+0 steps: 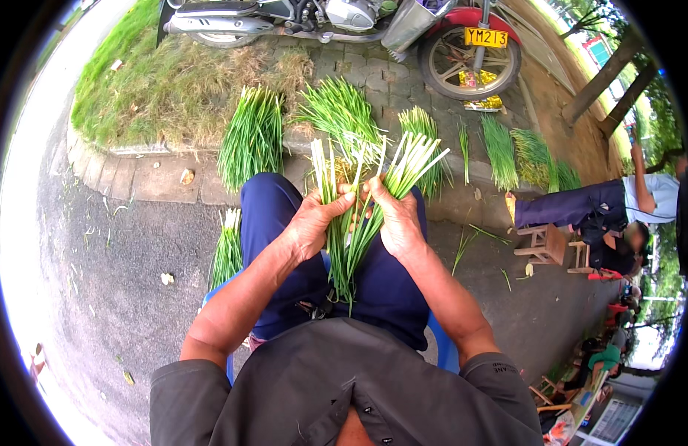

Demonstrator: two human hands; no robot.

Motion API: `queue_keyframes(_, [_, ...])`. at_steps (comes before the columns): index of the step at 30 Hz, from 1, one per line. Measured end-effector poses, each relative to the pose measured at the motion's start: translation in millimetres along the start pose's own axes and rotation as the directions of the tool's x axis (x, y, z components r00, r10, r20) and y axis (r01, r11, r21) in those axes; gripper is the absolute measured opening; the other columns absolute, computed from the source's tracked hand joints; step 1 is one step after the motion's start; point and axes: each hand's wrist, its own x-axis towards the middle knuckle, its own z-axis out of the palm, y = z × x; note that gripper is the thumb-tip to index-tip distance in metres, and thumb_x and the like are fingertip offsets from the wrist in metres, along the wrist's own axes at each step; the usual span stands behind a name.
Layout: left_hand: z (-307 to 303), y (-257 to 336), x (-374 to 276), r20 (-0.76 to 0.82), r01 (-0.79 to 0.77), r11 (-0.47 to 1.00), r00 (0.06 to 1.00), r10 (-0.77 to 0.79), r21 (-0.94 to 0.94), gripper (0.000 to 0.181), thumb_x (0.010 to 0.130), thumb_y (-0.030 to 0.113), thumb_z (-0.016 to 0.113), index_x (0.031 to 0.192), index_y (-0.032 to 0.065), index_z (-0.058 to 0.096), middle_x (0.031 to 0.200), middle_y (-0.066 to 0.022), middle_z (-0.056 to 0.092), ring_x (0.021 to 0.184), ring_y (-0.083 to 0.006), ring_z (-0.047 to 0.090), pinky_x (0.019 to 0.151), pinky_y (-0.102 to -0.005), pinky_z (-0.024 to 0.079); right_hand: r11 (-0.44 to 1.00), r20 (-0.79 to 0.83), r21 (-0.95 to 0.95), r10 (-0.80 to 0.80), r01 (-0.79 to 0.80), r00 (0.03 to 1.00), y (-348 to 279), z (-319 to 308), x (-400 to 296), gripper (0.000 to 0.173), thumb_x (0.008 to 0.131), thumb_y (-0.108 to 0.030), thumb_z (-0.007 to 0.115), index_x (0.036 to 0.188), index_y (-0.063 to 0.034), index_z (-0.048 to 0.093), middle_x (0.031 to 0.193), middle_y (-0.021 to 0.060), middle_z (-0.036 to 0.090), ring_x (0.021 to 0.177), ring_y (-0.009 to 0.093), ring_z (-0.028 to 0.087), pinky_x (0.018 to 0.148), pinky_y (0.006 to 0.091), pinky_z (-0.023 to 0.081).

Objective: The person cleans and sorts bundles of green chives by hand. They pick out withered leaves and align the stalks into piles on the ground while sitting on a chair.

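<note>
My left hand (316, 220) is closed around a few green leafy stalks with white ends, like garlic chives, above my lap. In my right hand (398, 217) is a thicker fan of the same chives (411, 161), white ends pointing away from me and green leaves hanging between my knees. The fingertips of both hands meet at a stalk in the middle. Past my knees lie a large bundle of chives (253, 139), a looser spread pile (341, 111) and another bundle (419, 120). One more bundle (228, 245) is beside my left thigh.
I sit on a blue plastic seat (445, 343). A motorcycle (355, 17) is parked beyond the stone kerb (160, 181). More chive bundles (497, 150) lie to the right, near wooden stools (545, 245) and a standing person (578, 206). Stray leaves (461, 251) lie on the asphalt.
</note>
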Motion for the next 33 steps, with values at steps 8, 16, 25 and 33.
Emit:
queue_keyframes(8, [-6.2, -8.9, 3.0, 0.045, -0.055, 0.979, 0.998, 0.047, 0.197, 0.017, 0.091, 0.009, 0.073, 0.106, 0.0044, 0.069, 0.092, -0.0048, 0.071, 0.084, -0.0143, 0.065, 0.081, -0.0299, 0.053, 0.999, -0.012, 0.048, 0.023, -0.022, 1.000, 6.2, 2.5, -1.9, 0.024, 0.096, -0.025, 0.072, 0.107, -0.0056, 0.064, 0.094, 0.0081, 0.072, 0.072, 0.010, 0.061, 0.061, 0.0234, 0.045])
queue_keyframes(16, [-7.4, -3.9, 3.2, -0.014, -0.072, 0.990, 0.997, 0.074, 0.117, 0.012, 0.093, 0.008, 0.071, 0.104, 0.0053, 0.068, 0.095, -0.0040, 0.072, 0.083, -0.0131, 0.066, 0.074, -0.0276, 0.052, 0.997, 0.036, -0.049, 0.057, -0.056, 0.998, 8.4, 5.3, -3.3, 0.021, 0.098, -0.025, 0.069, 0.106, -0.0054, 0.066, 0.097, 0.0058, 0.073, 0.074, 0.008, 0.059, 0.064, 0.0247, 0.046])
queue_keyframes(25, [-12.1, 16.5, 4.1, -0.055, -0.041, 0.998, 0.998, 0.039, -0.050, 0.016, 0.095, 0.012, 0.069, 0.108, 0.0034, 0.066, 0.093, -0.0108, 0.072, 0.075, -0.0240, 0.072, 0.071, -0.0377, 0.060, 0.988, -0.002, 0.078, 0.130, -0.130, 0.991, 5.1, 11.0, -4.5, 0.018, 0.100, -0.022, 0.065, 0.103, -0.0045, 0.063, 0.082, 0.0012, 0.060, 0.068, 0.011, 0.057, 0.062, 0.0285, 0.050])
queue_keyframes(33, [-20.0, 4.0, 7.8, -0.113, -0.037, 0.999, 0.993, 0.035, -0.012, 0.019, 0.092, 0.012, 0.074, 0.109, 0.0056, 0.070, 0.096, -0.0048, 0.073, 0.081, -0.0160, 0.068, 0.071, -0.0323, 0.058, 0.994, 0.064, -0.112, 0.004, 0.003, 0.998, 6.9, 16.0, -5.5, 0.017, 0.091, -0.017, 0.077, 0.095, -0.0049, 0.066, 0.081, -0.0010, 0.064, 0.066, 0.008, 0.056, 0.057, 0.0236, 0.046])
